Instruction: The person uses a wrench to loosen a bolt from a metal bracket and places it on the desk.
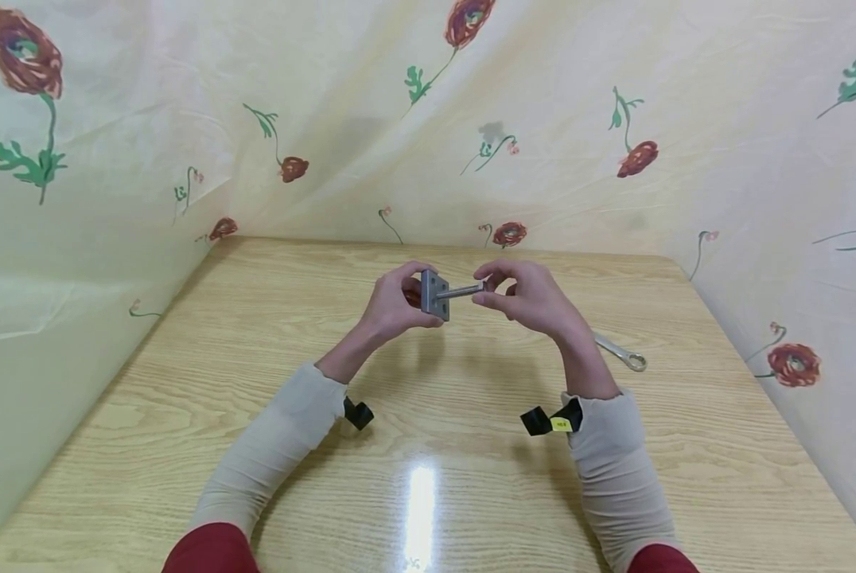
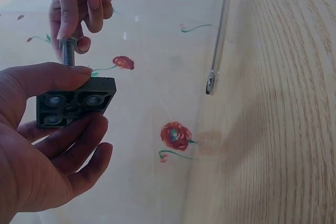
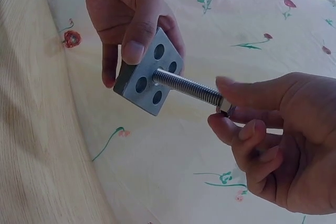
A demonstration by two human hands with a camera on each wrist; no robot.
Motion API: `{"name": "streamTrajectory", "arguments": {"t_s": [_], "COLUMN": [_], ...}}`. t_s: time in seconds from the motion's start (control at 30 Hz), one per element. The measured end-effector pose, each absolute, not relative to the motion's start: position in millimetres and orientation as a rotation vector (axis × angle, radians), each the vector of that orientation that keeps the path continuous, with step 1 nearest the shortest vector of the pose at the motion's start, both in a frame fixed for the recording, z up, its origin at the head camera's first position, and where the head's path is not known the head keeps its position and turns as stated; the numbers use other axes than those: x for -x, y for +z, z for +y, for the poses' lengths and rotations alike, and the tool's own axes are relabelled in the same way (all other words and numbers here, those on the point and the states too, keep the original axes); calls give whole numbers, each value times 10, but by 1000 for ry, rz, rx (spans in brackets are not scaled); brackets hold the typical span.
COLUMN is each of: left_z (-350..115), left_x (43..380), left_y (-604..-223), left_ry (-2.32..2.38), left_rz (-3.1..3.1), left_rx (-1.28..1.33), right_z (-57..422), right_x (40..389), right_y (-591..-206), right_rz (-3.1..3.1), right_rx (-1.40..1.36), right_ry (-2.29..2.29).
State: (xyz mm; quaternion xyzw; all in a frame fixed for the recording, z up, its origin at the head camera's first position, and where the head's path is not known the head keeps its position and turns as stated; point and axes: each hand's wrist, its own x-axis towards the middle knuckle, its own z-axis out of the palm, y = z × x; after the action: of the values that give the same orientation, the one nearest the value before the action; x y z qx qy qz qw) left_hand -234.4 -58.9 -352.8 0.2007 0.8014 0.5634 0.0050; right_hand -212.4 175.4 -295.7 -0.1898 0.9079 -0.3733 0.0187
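Observation:
My left hand holds a square grey metal plate by its edges, thumb on one side and fingers on the other. Several round holes pass through the plate; its back, in the left wrist view, is dark and recessed. From the plate's middle a threaded bolt sticks out toward my right hand. Right thumb and fingertips pinch the hex piece at the bolt's outer end; whether it is a nut or the bolt's head I cannot tell. Both hands are raised above the table.
A combination wrench lies on the wooden table, to the right of my right forearm and partly hidden by it. A flower-patterned cloth hangs behind the table and at both sides. Black camera mounts sit at both wrists.

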Motion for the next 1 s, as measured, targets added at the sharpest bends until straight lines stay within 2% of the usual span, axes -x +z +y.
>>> {"name": "streamTrajectory", "arguments": {"t_s": [1.0], "left_z": [-583], "left_x": [2340], "left_y": [-3526], "left_ry": [1760], "left_rz": [2514], "left_rx": [-622], "right_z": [1772], "right_x": [2142], "right_y": [-2973], "right_rz": [2788], "right_rx": [536], "right_ry": [-1090]}}
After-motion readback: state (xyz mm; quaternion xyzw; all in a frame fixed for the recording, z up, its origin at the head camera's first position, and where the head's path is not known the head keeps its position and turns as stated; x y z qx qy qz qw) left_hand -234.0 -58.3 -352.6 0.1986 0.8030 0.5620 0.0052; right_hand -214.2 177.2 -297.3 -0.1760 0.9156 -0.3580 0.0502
